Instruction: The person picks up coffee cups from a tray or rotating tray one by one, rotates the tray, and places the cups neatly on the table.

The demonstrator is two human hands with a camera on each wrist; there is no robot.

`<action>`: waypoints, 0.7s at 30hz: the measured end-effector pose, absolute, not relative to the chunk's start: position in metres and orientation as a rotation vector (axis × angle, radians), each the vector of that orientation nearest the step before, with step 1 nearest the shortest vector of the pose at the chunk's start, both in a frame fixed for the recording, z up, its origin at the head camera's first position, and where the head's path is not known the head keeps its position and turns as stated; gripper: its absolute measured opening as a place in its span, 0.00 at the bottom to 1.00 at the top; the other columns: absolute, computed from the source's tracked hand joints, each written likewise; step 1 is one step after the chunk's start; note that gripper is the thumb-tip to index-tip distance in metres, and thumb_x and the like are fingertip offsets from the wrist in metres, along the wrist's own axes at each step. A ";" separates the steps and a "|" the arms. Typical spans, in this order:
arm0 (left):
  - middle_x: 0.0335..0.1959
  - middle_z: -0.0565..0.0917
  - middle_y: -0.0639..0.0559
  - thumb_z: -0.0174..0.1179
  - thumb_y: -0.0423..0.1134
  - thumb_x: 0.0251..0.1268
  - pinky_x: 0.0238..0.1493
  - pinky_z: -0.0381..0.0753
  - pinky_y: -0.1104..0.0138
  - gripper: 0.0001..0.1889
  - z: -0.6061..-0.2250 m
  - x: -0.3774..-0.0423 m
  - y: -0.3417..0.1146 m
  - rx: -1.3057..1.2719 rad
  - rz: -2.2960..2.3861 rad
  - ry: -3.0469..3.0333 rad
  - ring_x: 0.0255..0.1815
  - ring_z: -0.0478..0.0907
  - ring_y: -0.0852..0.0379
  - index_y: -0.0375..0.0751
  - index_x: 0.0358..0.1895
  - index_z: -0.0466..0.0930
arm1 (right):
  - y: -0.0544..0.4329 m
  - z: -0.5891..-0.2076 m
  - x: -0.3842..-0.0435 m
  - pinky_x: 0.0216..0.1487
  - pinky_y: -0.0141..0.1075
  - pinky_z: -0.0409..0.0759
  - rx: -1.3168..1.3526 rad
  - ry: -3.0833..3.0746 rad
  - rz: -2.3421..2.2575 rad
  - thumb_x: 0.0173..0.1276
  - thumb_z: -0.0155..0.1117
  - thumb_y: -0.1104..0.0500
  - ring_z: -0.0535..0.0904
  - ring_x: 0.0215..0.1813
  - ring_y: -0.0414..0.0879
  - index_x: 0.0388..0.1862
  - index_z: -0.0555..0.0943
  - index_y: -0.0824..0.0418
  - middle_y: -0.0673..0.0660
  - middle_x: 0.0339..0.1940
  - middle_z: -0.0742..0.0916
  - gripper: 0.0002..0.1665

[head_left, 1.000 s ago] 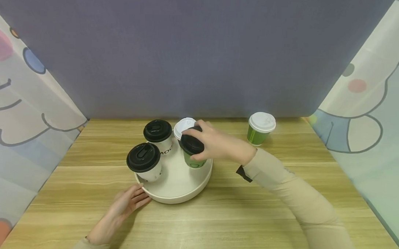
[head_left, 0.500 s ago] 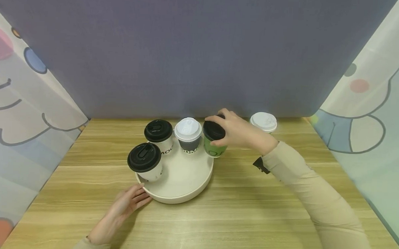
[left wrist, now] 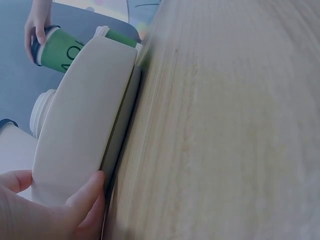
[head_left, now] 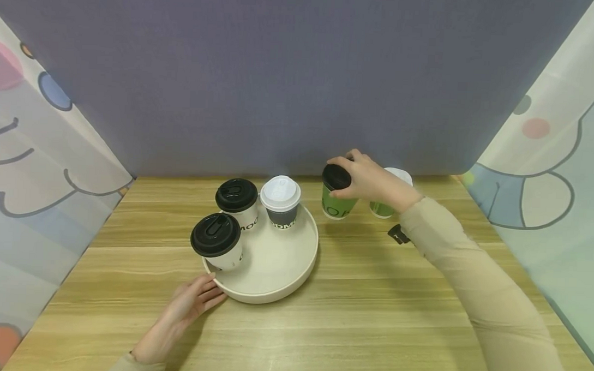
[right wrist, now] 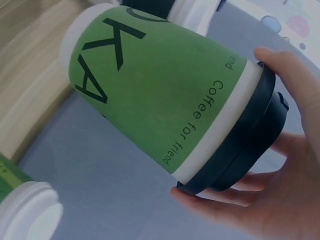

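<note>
My right hand (head_left: 368,177) grips a green paper coffee cup (head_left: 338,202) by its black lid, fingers spread round the lid's rim in the right wrist view. That cup hangs above the table, just right of a round white tray (head_left: 269,280). At the tray's near left edge, my left hand (head_left: 187,307) holds the wall, with fingers at the rim and under the bottom edge in the left wrist view. On the tray stand two white cups with black lids, one in front (head_left: 226,256) and one behind (head_left: 244,213), plus a grey cup (head_left: 282,215) with a white lid.
Another green cup (head_left: 381,209) with a white lid stands on the wooden table (head_left: 281,343), partly behind my right hand. A grey panel (head_left: 300,87) rises along the table's back edge. Cartoon-printed sheets (head_left: 528,182) flank both sides.
My right hand has carried the green black-lidded cup from over the tray to the right, past its rim. The grey cup has come into fuller view. My left hand has stayed put.
</note>
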State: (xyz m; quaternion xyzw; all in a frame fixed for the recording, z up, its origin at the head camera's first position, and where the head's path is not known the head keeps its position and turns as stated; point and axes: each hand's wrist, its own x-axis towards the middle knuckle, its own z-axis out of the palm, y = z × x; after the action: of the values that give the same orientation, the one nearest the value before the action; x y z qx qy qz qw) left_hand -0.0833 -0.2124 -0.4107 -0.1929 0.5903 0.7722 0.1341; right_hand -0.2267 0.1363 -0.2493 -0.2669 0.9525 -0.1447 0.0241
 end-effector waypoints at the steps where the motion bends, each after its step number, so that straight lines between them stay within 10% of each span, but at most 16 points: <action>1: 0.35 0.77 0.46 0.47 0.35 0.63 0.51 0.76 0.59 0.19 -0.411 -0.083 -0.212 -0.560 2.239 1.712 0.39 0.77 0.54 0.25 0.51 0.58 | 0.137 -0.251 -0.229 0.45 0.52 0.76 -0.818 2.946 -0.448 0.51 0.67 0.46 0.65 0.53 0.61 0.63 0.63 0.56 0.68 0.54 0.67 0.42; 21: 0.35 0.78 0.46 0.46 0.35 0.64 0.51 0.77 0.60 0.20 -0.412 -0.084 -0.213 -0.550 2.248 1.712 0.38 0.77 0.55 0.23 0.53 0.56 | 0.145 -0.290 -0.272 0.42 0.55 0.77 -0.639 2.914 -0.422 0.53 0.65 0.45 0.63 0.53 0.65 0.64 0.61 0.58 0.70 0.53 0.65 0.42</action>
State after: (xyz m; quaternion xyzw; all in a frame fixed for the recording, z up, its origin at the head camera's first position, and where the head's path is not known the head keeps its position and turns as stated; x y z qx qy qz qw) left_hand -0.0835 -0.2133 -0.4116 -0.1893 0.5898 0.7740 0.1312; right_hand -0.2723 0.1446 -0.2896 -0.2117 0.9651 -0.1398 0.0644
